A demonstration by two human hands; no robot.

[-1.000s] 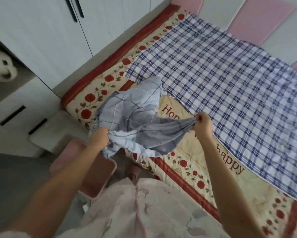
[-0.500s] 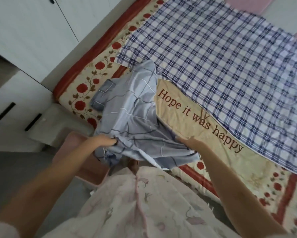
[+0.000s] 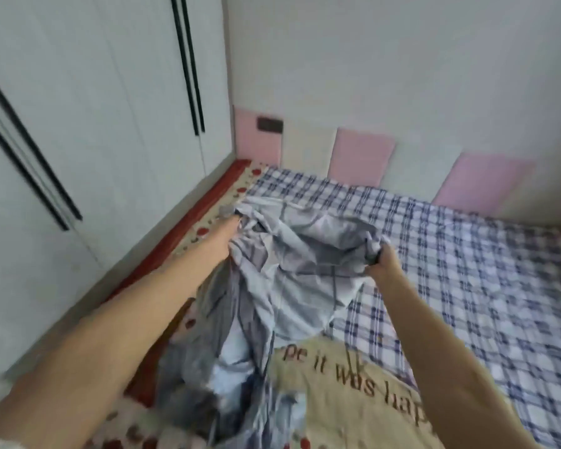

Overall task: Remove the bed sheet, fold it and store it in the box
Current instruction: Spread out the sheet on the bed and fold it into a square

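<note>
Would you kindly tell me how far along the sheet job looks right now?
Done: the blue-grey sheet is pulled loose and bunched, not spread flat. In hand: the right hand grips a gathered edge and the left hand holds the other side, its fingers hidden in the folds, lifting the sheet above the bed. Left: no neat fold shows yet, the box is not in view, and a checked sheet lies spread on the bed.
</note>
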